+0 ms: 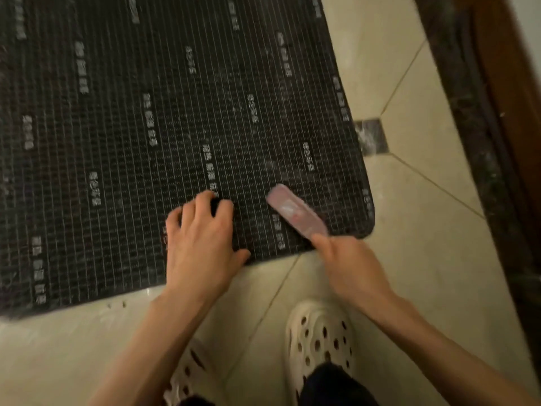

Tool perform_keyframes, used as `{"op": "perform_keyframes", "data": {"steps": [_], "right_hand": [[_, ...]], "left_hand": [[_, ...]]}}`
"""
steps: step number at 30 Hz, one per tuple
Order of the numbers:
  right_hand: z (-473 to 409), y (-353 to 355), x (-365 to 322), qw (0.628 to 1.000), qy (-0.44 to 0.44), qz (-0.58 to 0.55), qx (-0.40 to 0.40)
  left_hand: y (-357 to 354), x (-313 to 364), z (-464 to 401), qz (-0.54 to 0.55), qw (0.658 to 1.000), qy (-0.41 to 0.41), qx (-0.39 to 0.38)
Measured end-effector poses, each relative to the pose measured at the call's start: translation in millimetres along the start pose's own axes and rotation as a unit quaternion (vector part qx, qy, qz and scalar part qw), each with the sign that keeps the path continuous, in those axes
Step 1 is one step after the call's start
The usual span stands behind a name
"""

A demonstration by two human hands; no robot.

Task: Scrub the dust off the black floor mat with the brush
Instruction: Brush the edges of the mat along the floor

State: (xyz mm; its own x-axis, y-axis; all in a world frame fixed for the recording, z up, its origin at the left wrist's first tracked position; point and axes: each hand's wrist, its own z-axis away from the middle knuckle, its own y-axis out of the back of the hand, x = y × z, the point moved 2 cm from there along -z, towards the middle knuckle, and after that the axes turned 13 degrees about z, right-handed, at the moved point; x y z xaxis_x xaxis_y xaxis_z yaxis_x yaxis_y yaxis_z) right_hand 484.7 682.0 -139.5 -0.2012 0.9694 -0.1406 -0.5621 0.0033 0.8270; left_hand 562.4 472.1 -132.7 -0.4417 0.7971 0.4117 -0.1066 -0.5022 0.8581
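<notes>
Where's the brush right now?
In the head view, the pink brush is held in the right hand and lies on the black mat near its near right corner, just right of the left hand.

the black floor mat (175, 112) runs out of the picture at the top and left edges, so its full extent cannot be seen. the pale lettering printed in rows on it is too smeared to read. the pink brush (295, 210) is blurred; its bristles are hidden beneath its back, and its handle end is hidden inside the right hand (351, 268). the fingertips of the left hand (202, 238) are soft with blur. both forearms are cut off by the bottom edge. the left clog (187, 373) is mostly covered by the left forearm, and the right clog (320, 341) is partly hidden by a dark trouser leg (333, 385).
</notes>
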Motion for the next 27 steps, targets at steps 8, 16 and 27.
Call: {"op": "perform_keyframes", "data": {"steps": [8, 16, 27], "right_hand": [[-16, 14, -1, 0.996, -0.036, -0.063, 0.041], [24, -17, -34, 0.989, 0.111, 0.043, -0.087], [16, -15, -54, 0.982, 0.131, 0.060, -0.124]], "left_hand": [[3, -4, -1, 0.009, 1.000, -0.015, 0.001], [7, -10, 2, 0.018, 0.999, -0.030, 0.004], [18, -39, 18, 0.022, 0.999, 0.024, 0.008]]}}
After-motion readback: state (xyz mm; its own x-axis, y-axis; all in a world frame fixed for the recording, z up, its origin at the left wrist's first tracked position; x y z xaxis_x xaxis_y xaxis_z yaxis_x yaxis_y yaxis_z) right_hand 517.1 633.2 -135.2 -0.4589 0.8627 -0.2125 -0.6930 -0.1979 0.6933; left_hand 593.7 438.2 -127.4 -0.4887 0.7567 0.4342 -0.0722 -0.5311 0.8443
